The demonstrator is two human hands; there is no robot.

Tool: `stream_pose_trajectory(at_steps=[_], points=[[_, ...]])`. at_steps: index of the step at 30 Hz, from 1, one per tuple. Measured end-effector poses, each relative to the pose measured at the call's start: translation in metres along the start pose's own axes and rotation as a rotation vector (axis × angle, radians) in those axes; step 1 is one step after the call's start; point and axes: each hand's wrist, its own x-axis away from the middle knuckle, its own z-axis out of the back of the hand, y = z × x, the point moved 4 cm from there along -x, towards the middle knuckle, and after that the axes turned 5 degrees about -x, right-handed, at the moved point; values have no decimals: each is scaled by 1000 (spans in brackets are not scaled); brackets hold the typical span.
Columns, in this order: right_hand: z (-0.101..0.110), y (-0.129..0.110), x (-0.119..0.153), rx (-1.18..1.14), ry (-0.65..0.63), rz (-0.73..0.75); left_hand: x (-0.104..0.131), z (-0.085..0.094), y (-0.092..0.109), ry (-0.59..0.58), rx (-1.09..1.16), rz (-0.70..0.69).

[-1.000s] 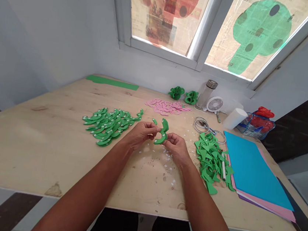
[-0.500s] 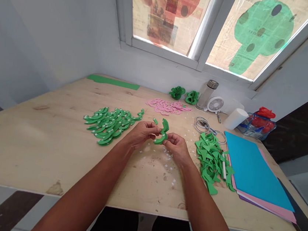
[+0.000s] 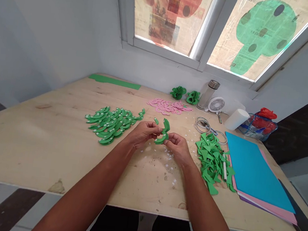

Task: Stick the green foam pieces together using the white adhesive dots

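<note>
Between both hands is a curved green paper cutout [image 3: 166,125], made of joined scallops and held above the table. My left hand [image 3: 145,132] pinches it from the left, near its middle. From the right, the fingers of my right hand [image 3: 175,143] are closed on its lower part. White tape-like patches show on the green paper. Just behind the left fingertips lies a small green paper piece [image 3: 156,121]. A heap of similar green curved cutouts [image 3: 112,123] with white patches spreads to the left. Tiny white scraps [image 3: 168,158] dot the wood below my hands.
Green paper offcuts [image 3: 211,163] with a white pen [image 3: 225,169] lie right, beside blue sheets [image 3: 256,171]. Pink cutouts [image 3: 168,106], green paper ornaments [image 3: 178,92], a bottle [image 3: 209,94], a small fan [image 3: 216,104] and tape rolls [image 3: 202,124] are farther back.
The view has shifted very slightly. Both hands keep their hold on the green cutout, with hardly any visible movement.
</note>
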Motion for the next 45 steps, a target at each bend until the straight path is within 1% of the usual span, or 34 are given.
stream_pose_trajectory(at_steps=[7, 11, 21, 26, 30, 36, 39, 42, 45], points=[[-1, 0, 0, -29, -5, -15, 1, -1, 1, 26, 24, 3], [-1, -1, 0, -43, 2, -14, 2, -1, 1, 20, 39, 2], [-1, -2, 0, -15, -2, 4, -1, -1, -1, 46, 51, -16], [-3, -3, 0, -6, 10, -3, -1, -2, 1, 61, 49, -53], [-2, -3, 0, -16, 20, -19, 1, -3, 3, 94, 33, -82], [6, -8, 0, -45, 66, 17, 3, -3, 11, 178, -36, -199], [10, -10, -1, -54, 104, 32, 4, -6, 12, 178, -92, -237], [11, -8, -2, -1, 146, 45, 6, -12, 11, 161, -147, -262], [10, -6, -2, -18, 155, 55, 7, -19, 9, 138, -196, -269]])
